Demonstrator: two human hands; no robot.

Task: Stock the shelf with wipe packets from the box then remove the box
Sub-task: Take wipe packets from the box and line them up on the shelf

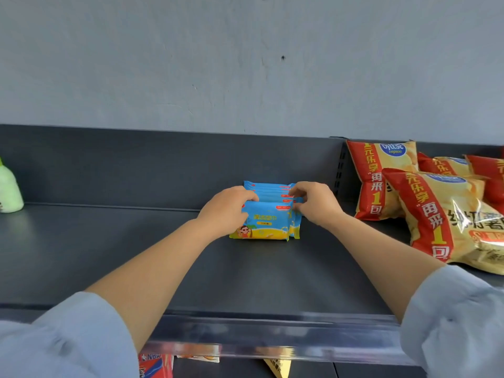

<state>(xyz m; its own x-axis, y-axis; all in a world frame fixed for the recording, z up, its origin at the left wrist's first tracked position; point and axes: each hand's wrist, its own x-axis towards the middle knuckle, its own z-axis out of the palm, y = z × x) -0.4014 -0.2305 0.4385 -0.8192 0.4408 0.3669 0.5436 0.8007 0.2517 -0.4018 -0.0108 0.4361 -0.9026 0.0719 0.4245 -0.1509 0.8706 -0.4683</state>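
Several blue and yellow wipe packets (266,222) stand upright in a tight row, front to back, at the middle of the dark grey shelf (109,249). My left hand (226,210) presses against the left side of the row, fingers curled over the packet tops. On the right side, my right hand (313,203) pinches the upper corners of the packets. Both hands grip the row between them. The box is not in view.
Red and yellow snack bags (447,211) lie piled at the right of the shelf, close to my right forearm. A pale green bottle (9,189) stands at the far left. A clear price rail (272,334) runs along the shelf's front edge, with goods on the shelf below.
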